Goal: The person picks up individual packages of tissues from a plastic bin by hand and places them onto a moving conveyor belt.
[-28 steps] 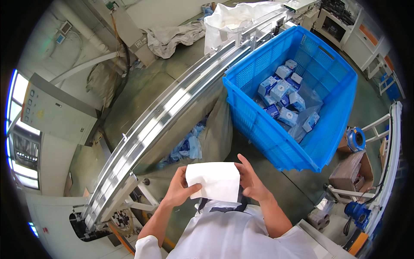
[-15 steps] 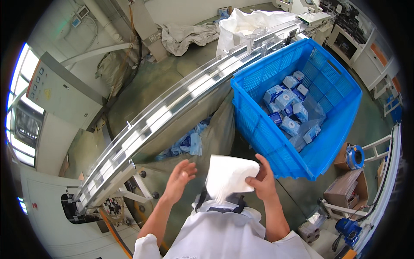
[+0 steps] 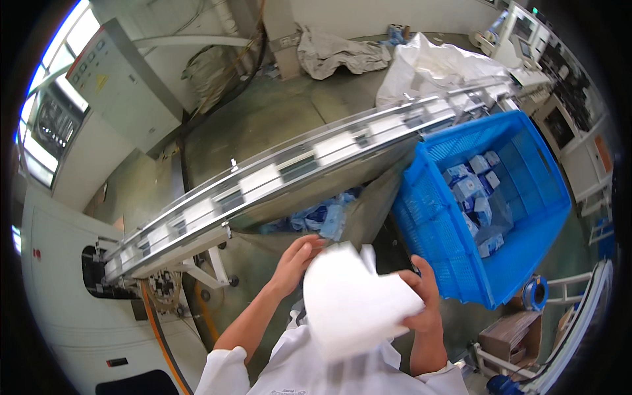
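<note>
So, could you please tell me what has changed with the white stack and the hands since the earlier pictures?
The left hand has let go of the white stack and now hangs open beside it, apart. The right hand alone keeps hold, and the stack has bent and tipped up from lying flat between both hands. The blue crate of packets and the conveyor look unchanged.

The floor is grey-green concrete (image 3: 276,112). At the left stands a grey metal control cabinet (image 3: 122,89), and beside it bright windows (image 3: 39,141) let daylight in. A long curved steel conveyor (image 3: 296,168) crosses the room. Crumpled white sacks (image 3: 428,66) lie behind it.
</note>
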The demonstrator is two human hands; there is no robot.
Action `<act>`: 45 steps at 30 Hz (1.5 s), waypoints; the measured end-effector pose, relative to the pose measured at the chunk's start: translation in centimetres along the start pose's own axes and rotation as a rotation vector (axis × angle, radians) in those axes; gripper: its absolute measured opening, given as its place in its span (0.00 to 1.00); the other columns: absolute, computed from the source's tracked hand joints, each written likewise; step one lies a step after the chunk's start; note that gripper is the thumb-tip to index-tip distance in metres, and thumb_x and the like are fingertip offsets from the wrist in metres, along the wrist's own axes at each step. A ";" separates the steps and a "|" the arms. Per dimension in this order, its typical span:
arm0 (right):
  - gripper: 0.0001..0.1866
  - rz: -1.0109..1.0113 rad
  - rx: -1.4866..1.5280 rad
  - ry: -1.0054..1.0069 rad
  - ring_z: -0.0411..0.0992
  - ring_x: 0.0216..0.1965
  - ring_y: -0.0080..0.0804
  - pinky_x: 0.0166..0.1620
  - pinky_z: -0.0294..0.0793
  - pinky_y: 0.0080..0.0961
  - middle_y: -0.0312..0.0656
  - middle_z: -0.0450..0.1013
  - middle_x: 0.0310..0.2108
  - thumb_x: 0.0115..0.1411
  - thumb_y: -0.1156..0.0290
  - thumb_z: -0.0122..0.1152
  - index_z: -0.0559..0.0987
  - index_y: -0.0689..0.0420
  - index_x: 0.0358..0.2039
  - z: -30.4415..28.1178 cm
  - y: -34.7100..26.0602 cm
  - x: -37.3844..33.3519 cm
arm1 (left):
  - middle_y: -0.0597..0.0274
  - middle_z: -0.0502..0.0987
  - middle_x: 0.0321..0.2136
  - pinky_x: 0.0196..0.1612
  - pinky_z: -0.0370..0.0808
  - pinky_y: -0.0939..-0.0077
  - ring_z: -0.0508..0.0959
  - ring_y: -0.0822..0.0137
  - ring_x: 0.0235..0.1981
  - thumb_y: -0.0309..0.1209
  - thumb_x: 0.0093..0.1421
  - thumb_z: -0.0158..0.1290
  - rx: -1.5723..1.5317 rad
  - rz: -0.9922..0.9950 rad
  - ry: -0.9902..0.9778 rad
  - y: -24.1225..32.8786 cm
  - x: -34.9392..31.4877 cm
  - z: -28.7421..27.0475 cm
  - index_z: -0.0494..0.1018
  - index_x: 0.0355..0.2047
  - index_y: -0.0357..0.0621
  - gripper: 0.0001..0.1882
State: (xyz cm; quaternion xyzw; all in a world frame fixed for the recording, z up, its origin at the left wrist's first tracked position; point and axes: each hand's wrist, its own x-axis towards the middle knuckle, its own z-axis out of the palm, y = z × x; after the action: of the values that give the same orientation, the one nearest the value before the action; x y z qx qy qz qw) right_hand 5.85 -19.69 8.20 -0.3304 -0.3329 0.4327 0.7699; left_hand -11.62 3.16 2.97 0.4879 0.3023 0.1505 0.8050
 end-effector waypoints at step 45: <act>0.56 0.451 0.003 -0.059 0.57 0.62 0.39 0.61 0.58 0.38 0.47 0.56 0.62 0.52 0.33 0.54 0.46 0.60 0.66 20.5 27.7 24.6 | 0.59 0.72 0.47 0.53 0.68 0.71 0.71 0.68 0.50 0.24 0.51 0.62 0.300 0.010 0.045 17.4 -3.8 -34.2 0.60 0.58 0.37 0.35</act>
State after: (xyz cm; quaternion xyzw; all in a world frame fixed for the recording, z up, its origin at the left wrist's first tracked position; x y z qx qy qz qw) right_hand -12.95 17.92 3.22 -0.3826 -0.2723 0.6040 0.6439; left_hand -35.30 33.22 7.78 0.6007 0.3369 0.1183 0.7154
